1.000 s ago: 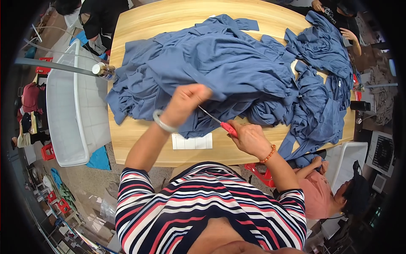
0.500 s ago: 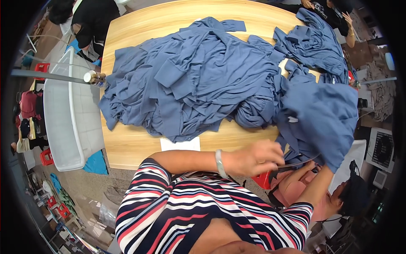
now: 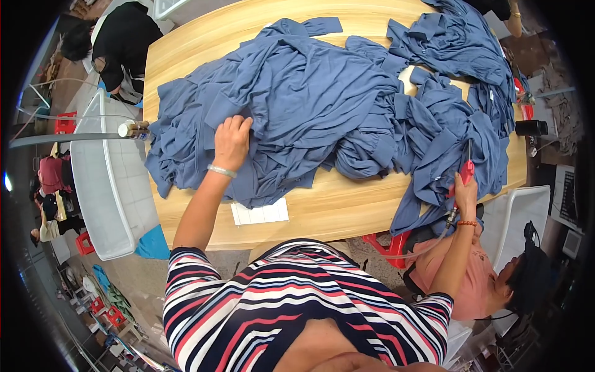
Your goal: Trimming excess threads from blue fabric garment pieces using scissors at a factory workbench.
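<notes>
Left hand [image 3: 232, 145] swung from four o'clock to ten, fingers curled on the blue garment pile [image 3: 304, 87] at twelve, pinch unclear; right hand [image 3: 465, 193], at three, grips a red tool [image 3: 468, 168]; handling apparently resumes at the pile

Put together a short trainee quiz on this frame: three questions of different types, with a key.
1. Multiple choice: what does the right hand hold?
a) a clear glass jar
b) a red-handled tool with a thin metal tip
c) a folded yellow cloth
2. True or false: a white rectangular sheet lies on the pale wood-grain table, on the person's side of the heaped blue-grey cloth garments.
3. Short answer: which hand has the smooth, pale, ring-shaped bangle at its wrist?

Key: 1. b. 2. True. 3. The left hand, whose fingers touch the garments.
</notes>
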Tool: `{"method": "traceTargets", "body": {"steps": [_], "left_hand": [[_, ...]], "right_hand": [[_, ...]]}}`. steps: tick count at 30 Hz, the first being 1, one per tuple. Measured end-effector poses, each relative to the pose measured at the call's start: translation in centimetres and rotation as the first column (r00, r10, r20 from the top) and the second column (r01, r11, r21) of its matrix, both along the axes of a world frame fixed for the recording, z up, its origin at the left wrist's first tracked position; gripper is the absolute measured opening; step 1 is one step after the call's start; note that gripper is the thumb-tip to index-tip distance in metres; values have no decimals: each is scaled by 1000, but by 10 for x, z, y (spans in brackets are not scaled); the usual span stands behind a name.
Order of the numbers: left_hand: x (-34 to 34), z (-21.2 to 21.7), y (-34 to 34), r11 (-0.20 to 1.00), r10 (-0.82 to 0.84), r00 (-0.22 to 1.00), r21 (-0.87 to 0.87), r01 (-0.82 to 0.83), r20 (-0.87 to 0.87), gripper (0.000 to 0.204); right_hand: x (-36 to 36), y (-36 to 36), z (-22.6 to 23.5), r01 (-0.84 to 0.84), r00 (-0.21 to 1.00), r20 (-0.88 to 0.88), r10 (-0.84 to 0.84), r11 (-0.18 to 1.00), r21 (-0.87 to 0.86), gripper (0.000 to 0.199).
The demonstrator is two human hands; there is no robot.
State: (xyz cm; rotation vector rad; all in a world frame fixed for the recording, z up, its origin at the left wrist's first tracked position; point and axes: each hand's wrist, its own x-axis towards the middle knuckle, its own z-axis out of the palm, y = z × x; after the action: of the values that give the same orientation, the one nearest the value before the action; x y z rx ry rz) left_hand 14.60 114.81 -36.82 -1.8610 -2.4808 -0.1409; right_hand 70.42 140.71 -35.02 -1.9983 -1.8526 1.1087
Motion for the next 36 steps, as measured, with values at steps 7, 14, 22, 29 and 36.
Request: {"method": "traceTargets", "body": {"steps": [7,14,22,29,36], "left_hand": [[-76,68,3,955,30,940,269,-127,340,32],[-111,91,42,795,464,879,490,-358,-110,39],[-44,22,65,867,-4,734,369,-336,679,43],[-29,12,84,734,-177,-498,-223,-641,849,21],[-13,-39,69,675,-86,-560,-365,-641,824,14]], "right_hand": [[-89,-64,85,-380,777,563,280,923,65,36],[-144,-94,82,-460,836,367,407,886,64,36],[-216,-93,89,-690,723,166,671,710,137,42],[-287,-81,103,-820,569,71,819,558,129,41],[-369,-72,106,-933,361,156,920,353,73,37]]}}
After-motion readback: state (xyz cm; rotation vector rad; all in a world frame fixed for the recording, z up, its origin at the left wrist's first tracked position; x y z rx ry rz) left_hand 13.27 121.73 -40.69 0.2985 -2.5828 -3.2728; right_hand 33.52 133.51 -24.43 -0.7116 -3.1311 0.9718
